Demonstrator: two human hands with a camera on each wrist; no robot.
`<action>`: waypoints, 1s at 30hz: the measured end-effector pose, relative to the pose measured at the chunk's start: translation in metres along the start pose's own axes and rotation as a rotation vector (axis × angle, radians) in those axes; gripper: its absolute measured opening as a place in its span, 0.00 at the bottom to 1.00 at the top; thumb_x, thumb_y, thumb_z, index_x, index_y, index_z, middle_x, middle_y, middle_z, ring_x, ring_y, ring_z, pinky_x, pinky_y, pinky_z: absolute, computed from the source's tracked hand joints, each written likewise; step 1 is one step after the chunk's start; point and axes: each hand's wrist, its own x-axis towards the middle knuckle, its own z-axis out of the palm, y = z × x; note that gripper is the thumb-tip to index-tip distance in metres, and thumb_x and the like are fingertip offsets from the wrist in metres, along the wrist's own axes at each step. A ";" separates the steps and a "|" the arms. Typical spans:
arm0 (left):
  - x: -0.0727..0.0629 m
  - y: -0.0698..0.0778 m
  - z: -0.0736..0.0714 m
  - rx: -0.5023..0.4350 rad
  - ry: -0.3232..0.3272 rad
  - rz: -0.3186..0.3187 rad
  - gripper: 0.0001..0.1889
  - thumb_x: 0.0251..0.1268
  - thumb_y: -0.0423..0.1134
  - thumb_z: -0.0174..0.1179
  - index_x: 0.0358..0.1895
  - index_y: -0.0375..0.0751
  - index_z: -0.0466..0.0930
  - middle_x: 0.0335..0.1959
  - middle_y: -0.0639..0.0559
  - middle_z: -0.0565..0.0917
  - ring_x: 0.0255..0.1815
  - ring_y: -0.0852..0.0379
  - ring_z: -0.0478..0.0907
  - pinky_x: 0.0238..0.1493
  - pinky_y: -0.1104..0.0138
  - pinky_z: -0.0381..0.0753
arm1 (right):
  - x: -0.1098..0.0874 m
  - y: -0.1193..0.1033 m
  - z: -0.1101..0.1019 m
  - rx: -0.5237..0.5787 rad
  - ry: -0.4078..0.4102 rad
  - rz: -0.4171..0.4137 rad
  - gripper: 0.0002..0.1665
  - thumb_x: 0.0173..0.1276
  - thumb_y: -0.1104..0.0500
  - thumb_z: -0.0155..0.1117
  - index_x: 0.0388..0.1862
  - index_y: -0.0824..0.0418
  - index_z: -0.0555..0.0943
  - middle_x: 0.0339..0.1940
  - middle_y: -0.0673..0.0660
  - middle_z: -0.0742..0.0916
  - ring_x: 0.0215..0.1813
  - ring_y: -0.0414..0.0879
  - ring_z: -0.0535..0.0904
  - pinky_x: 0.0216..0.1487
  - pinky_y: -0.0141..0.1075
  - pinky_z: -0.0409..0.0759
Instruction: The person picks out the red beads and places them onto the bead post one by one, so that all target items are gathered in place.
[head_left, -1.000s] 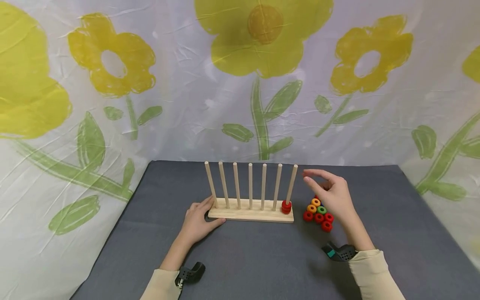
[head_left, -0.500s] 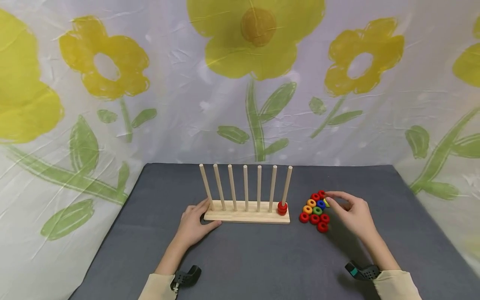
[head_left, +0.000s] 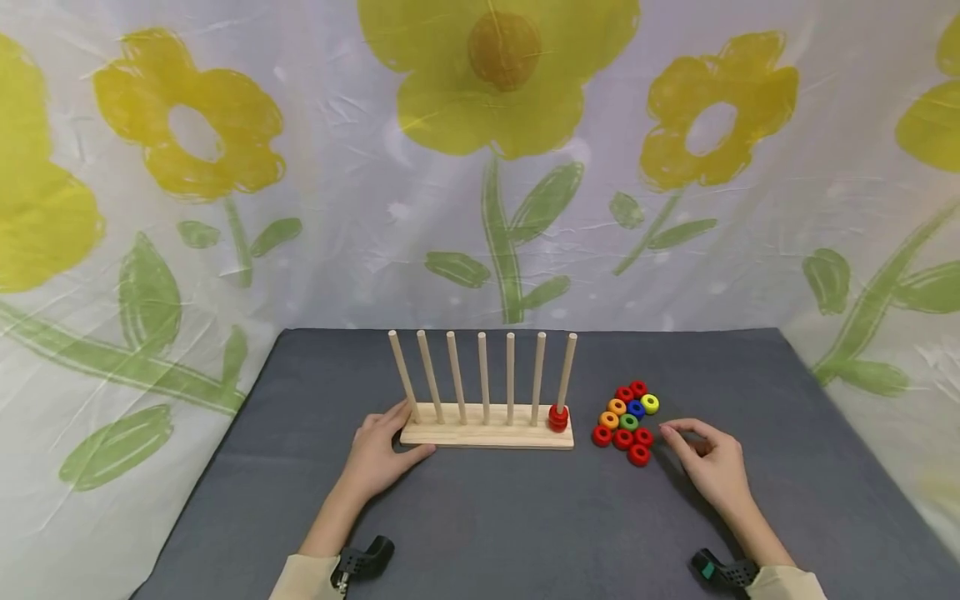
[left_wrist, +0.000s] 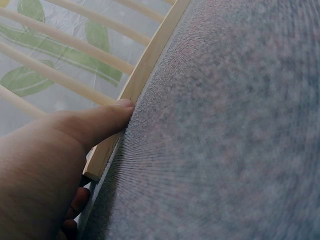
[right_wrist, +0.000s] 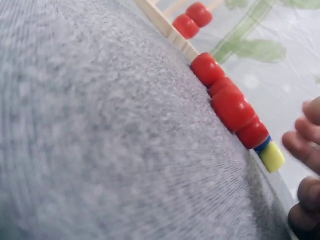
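A wooden stand (head_left: 487, 435) with several upright pegs sits on the table. My left hand (head_left: 373, 460) grips its left end, the thumb (left_wrist: 117, 112) along the front edge and the other fingers behind. Two red beads (head_left: 557, 423) are stacked at the foot of the rightmost peg. To the right of the stand lies a cluster of loose ring beads: several red beads (head_left: 639, 460), orange beads (head_left: 609, 425), a blue bead (head_left: 636, 413), a green bead (head_left: 628, 427) and a yellow bead (right_wrist: 272, 157). Beside this cluster, my right hand (head_left: 714, 473) holds nothing, fingers loosely bent, fingertips near the closest red beads.
Dark grey cloth (head_left: 510, 525) covers the table. A pale curtain (head_left: 345, 208) with yellow flowers hangs behind it and along the sides. Each wrist wears a black camera (head_left: 363, 558).
My right hand came down from near the rightmost peg's top to the yellow bead, then drew back toward me off it. My left hand keeps its grip on the stand. The view shifted slightly.
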 end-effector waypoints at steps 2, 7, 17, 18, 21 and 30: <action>0.000 0.000 0.000 0.001 0.005 0.003 0.47 0.60 0.59 0.72 0.76 0.38 0.66 0.74 0.40 0.68 0.63 0.36 0.68 0.60 0.39 0.63 | 0.001 0.000 0.000 0.000 -0.009 0.014 0.08 0.73 0.55 0.70 0.44 0.58 0.89 0.33 0.53 0.89 0.08 0.36 0.58 0.11 0.35 0.61; -0.001 -0.002 0.000 0.007 0.016 0.001 0.46 0.60 0.59 0.71 0.76 0.37 0.67 0.74 0.40 0.69 0.62 0.37 0.68 0.60 0.39 0.64 | 0.001 0.001 0.001 -0.010 -0.063 0.055 0.12 0.73 0.52 0.69 0.48 0.58 0.87 0.40 0.54 0.86 0.10 0.37 0.59 0.11 0.36 0.62; -0.002 0.000 0.001 -0.003 0.000 -0.013 0.46 0.60 0.61 0.71 0.76 0.37 0.67 0.73 0.41 0.70 0.62 0.38 0.69 0.60 0.39 0.64 | -0.002 -0.001 -0.002 -0.035 -0.106 0.084 0.13 0.71 0.50 0.72 0.49 0.56 0.87 0.37 0.52 0.85 0.10 0.38 0.57 0.11 0.36 0.62; -0.002 0.001 0.001 -0.004 0.002 -0.013 0.46 0.60 0.61 0.71 0.76 0.38 0.67 0.73 0.41 0.70 0.62 0.38 0.69 0.60 0.39 0.64 | -0.003 -0.001 -0.003 -0.040 -0.108 0.083 0.14 0.70 0.50 0.72 0.49 0.55 0.87 0.37 0.52 0.85 0.10 0.38 0.57 0.11 0.36 0.62; -0.002 0.001 0.001 -0.002 0.015 -0.009 0.46 0.60 0.60 0.71 0.76 0.38 0.67 0.73 0.42 0.70 0.61 0.39 0.69 0.60 0.40 0.64 | -0.003 -0.001 -0.003 -0.048 -0.109 0.073 0.15 0.70 0.49 0.73 0.50 0.54 0.87 0.39 0.51 0.86 0.09 0.40 0.57 0.11 0.36 0.62; -0.001 0.001 0.001 -0.001 0.010 -0.021 0.46 0.59 0.60 0.72 0.76 0.38 0.67 0.74 0.42 0.70 0.61 0.39 0.69 0.60 0.41 0.64 | -0.002 -0.001 -0.002 -0.074 -0.129 0.039 0.16 0.68 0.50 0.74 0.52 0.52 0.86 0.31 0.47 0.86 0.09 0.38 0.56 0.10 0.35 0.61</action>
